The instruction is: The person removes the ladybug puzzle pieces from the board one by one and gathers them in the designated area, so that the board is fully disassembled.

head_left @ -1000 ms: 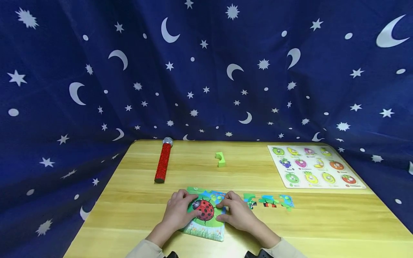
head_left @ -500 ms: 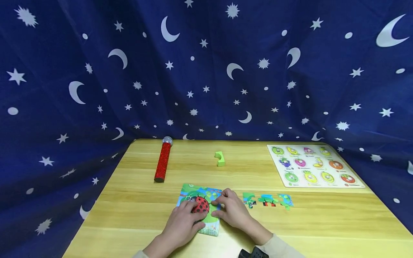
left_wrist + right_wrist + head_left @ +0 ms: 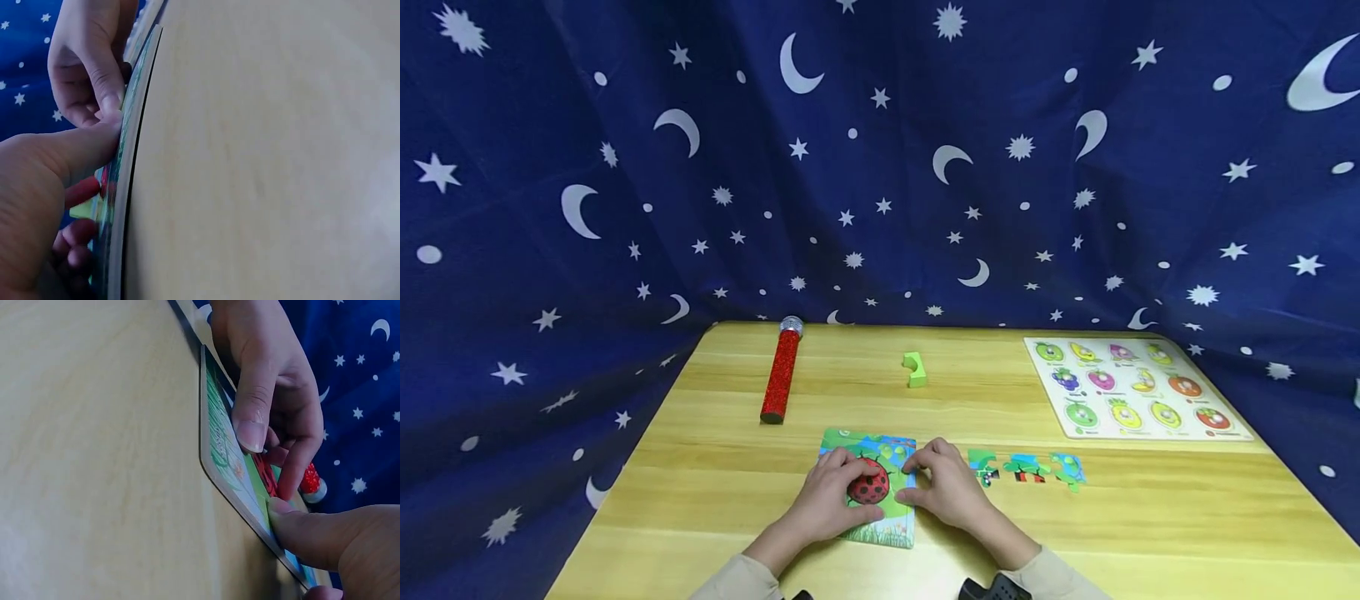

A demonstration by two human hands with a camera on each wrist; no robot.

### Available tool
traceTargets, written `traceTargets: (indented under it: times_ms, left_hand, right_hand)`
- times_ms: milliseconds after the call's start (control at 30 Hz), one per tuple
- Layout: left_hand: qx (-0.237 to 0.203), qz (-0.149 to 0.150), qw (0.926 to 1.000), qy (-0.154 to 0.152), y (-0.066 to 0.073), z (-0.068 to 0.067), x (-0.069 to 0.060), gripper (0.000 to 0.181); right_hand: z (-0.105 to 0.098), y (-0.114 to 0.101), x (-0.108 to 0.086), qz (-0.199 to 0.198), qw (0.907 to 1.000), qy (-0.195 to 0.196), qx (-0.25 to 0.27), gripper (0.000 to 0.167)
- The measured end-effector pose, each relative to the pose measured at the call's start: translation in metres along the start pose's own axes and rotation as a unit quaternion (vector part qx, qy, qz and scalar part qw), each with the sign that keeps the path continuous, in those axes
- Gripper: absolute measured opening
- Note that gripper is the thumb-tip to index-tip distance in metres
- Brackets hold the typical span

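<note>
A square ladybug jigsaw puzzle lies flat on the table in front of me. It has a red spotted ladybug in the middle and grass along its near edge. My left hand rests over the puzzle's left part, its forefinger on the ladybug and its thumb lower down, set apart. My right hand is at the right edge, thumb and bent forefinger touching the puzzle surface. In the right wrist view, the right thumb presses near the edge, close to the left fingertips. Several loose jigsaw pieces lie right of this hand.
Beyond the hands lie a red glittery toy microphone and a green notched block. A fruit peg board occupies the far right of the wooden table. A blue star-and-moon curtain hangs behind.
The puzzle has shifted slightly left and away from me. My left hand slid down toward the near side, then back up onto the ladybug. The right hand stays at the right edge.
</note>
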State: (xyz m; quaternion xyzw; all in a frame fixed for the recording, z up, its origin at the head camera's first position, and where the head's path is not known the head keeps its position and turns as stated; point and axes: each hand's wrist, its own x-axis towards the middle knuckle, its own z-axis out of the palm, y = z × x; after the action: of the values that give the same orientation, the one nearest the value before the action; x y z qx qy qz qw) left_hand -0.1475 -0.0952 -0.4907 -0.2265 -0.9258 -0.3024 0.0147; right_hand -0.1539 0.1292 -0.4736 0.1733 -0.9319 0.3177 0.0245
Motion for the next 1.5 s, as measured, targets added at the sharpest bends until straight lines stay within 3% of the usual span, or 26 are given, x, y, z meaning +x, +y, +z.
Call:
traceTargets:
  times_ms: [267, 367, 533, 800, 967, 1133, 1267, 1500]
  left_hand:
    - [0.06, -0.029, 0.9972, 0.033, -0.004, 0.001, -0.002, 0.054]
    - [0.052, -0.028, 0.9972, 0.046, -0.007, 0.002, 0.001, 0.061]
    - [0.026, -0.042, 0.9981, 0.036, -0.01, 0.003, 0.005, 0.069]
    - [0.008, -0.064, 0.9978, 0.015, -0.01, 0.002, 0.004, 0.069]
    - [-0.002, -0.076, 0.9971, 0.003, -0.007, 0.0, 0.005, 0.069]
    - [-0.002, -0.082, 0.9966, 0.001, -0.006, 0.0, 0.005, 0.069]
    - [-0.004, -0.082, 0.9966, 0.002, -0.007, 0.0, 0.004, 0.069]
    - [-0.001, -0.077, 0.997, -0.002, -0.009, 0.001, 0.004, 0.071]
  right_hand:
    - [-0.001, 0.0, 0.003, 0.007, 0.9996, 0.019, -0.021, 0.029]
    - [-0.001, -0.002, 0.004, 0.014, 0.999, 0.031, -0.031, 0.031]
    - [-0.002, -0.005, 0.004, 0.02, 0.9991, 0.03, -0.022, 0.03]
    - [0.0, -0.005, 0.009, 0.039, 0.9957, 0.002, 0.084, 0.025]
    - [-0.003, -0.005, 0.01, 0.075, 0.9791, -0.03, 0.187, 0.026]
    - [-0.006, -0.006, 0.009, 0.084, 0.9647, -0.059, 0.242, 0.031]
    - [-0.006, -0.005, 0.008, 0.067, 0.9712, -0.069, 0.218, 0.037]
    - [-0.004, -0.003, 0.008, 0.008, 0.9896, -0.056, 0.132, 0.037]
